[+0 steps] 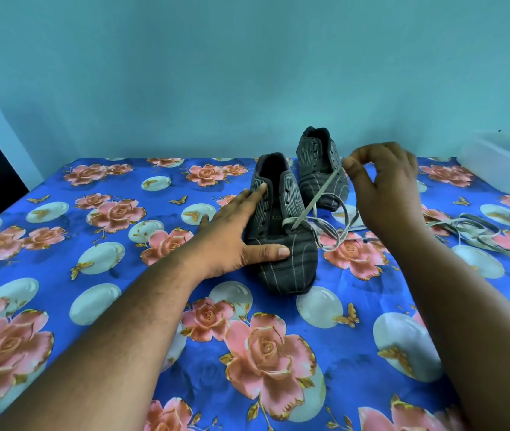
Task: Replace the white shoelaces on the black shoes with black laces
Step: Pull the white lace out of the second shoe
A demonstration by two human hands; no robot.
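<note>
White lace [316, 197] between right fingers [353, 164]

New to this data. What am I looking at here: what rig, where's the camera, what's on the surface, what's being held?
There is no robot. A person works bare-handed, and the one picture comes from a wide-angle camera on their head, looking forward and down.

On a flowered blue cloth stand two dark striped shoes. The left hand lies flat on the near shoe, steadying it. The right hand pinches a white lace, drawn taut from that shoe's lowest eyelets. The far shoe shows no lace. More loose laces lie to the right, and a clear plastic box sits at the back right.
</note>
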